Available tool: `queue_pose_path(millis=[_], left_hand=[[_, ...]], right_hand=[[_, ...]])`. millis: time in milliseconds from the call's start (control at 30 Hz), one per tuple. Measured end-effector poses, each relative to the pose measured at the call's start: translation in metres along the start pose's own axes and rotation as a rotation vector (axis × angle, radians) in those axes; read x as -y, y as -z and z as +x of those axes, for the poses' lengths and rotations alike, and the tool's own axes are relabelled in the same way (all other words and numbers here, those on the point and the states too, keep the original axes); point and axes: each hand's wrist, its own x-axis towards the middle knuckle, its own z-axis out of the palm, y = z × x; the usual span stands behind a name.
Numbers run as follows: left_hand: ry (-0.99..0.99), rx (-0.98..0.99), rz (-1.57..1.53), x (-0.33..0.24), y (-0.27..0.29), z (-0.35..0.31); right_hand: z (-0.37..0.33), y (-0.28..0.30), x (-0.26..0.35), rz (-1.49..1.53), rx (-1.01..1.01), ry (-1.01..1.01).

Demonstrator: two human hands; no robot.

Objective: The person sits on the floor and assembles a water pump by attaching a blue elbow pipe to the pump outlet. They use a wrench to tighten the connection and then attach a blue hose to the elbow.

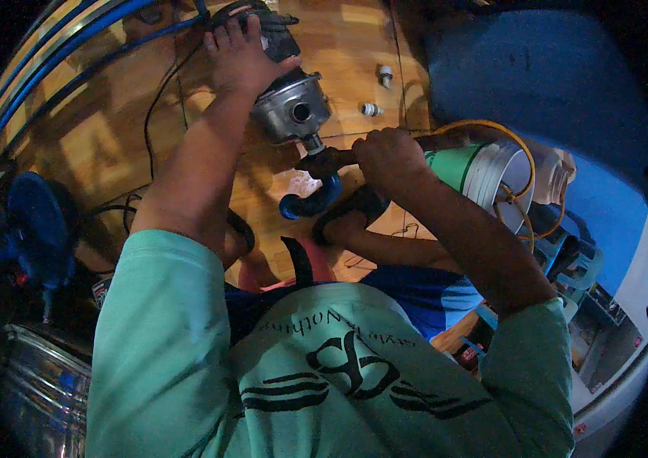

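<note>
A water pump [291,113] with a silvery metal housing and a dark motor [278,34] lies on the floor in front of me. My left hand [241,59] grips the motor from above, its fingers spread over the casing. At the pump's near end, a short metal pipe fitting [313,143] leads to a blue elbow pipe [316,200]. My right hand [391,156] is closed around the handle of a dark pipe wrench [327,162]. The wrench's jaws sit around the joint between fitting and elbow; their exact bite is too dark to make out.
Two small white fittings [372,109] [385,75] lie beyond my right hand. A green and white bucket [465,169] lies at the right, with an orange hose [522,141] around it. A dark cable [157,114] crosses the wooden floor; a blue fan [34,217] is at left.
</note>
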Motion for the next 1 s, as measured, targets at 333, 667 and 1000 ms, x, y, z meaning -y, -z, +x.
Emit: queue_pose_path(millis=[333,667,1000], left_hand=[[0.056,0.003,0.042,-0.002,-0.004,-0.008],[0.01,0.216,0.085,-0.012,0.015,0.011],[-0.04,0.356,0.096,-0.003,0.016,0.018]], right_hand=[[0.025,-0.026,-0.073,0.073,-0.16,0.075],[0.132,-0.156,-0.142,0.428,-0.249,0.396],[0.073,-0.145,-0.092,0.465,-0.11,0.225]])
